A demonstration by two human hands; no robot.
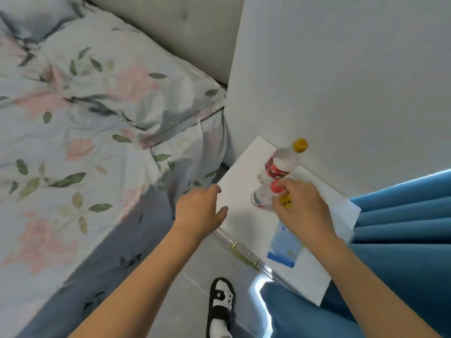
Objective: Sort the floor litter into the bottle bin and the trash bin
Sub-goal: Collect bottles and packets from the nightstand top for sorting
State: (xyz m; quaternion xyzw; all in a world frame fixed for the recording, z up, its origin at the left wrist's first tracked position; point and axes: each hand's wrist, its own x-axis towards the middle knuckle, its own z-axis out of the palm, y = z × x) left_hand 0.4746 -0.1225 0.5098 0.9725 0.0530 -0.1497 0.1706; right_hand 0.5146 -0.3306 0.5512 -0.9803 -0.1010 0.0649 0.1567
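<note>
Grey floor tiles [195, 269] fill the foreground of a bedroom corner, where a foot in a black-and-white sandal [220, 306] stands between a flower-print bedspread [63, 147] and a white bedside worktop [239, 172]. Two bare forearms reach forward from the bottom edge. The left hand [199, 211] hovers at the worktop's near corner with its fingers [216, 189] loosely spread and relaxed, holding nothing. The right hand [301, 206] is curled over the worktop, its fingers [284, 191] wrapped around the neck of a clear plastic bottle with a red cap [264, 196]; a scrap of yellow packaging [288, 202] shows under the same grip, though what it is cannot be told. Behind that wrist, nearer the camera, a blue-and-white packet [283, 245] lies flat on the worktop, and brass-coloured handles [244, 254] line the cabinet's front edge. Just beyond the right hand's fingers stands a second clear bottle with a red label and a yellow cap [283, 163], close against the white wall [341, 81]. Blue curtain folds [402, 215] hang to the right of the right hand, and blue fabric [305, 311] also covers the lower right of the view. Farther off to the left, a matching floral pillow [117, 84] rests against a pale padded headboard [175, 28]. No bin appears in view.
</note>
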